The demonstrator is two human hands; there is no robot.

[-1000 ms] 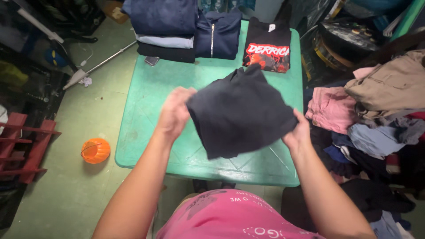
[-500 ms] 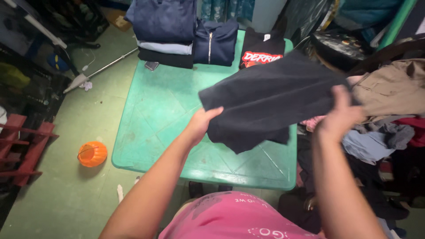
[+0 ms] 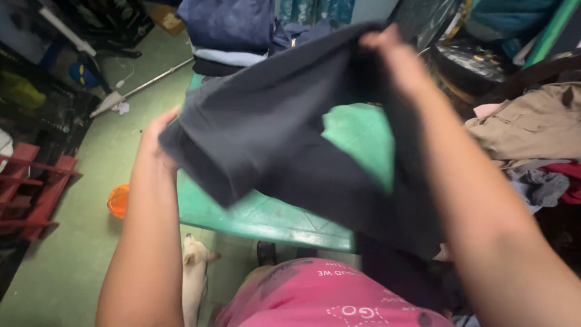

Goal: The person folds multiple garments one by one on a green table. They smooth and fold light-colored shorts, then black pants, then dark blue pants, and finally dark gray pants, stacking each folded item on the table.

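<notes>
A person held a dark grey garment (image 3: 272,139) aloft across the centre of the frame, above a green table (image 3: 357,145). The left hand (image 3: 158,134) gripped its lower-left edge; the right hand (image 3: 393,54) pinched its top edge at upper centre. The garment hung loose and unfolded, while 1 stack of folded dark clothes (image 3: 233,30) sat finished at the table's far end. Unsorted clothing (image 3: 532,133) lay piled at right.

Dark garment (image 3: 272,139): soft matt cloth. Green table (image 3: 266,221): smooth, slightly glossy plastic.
</notes>
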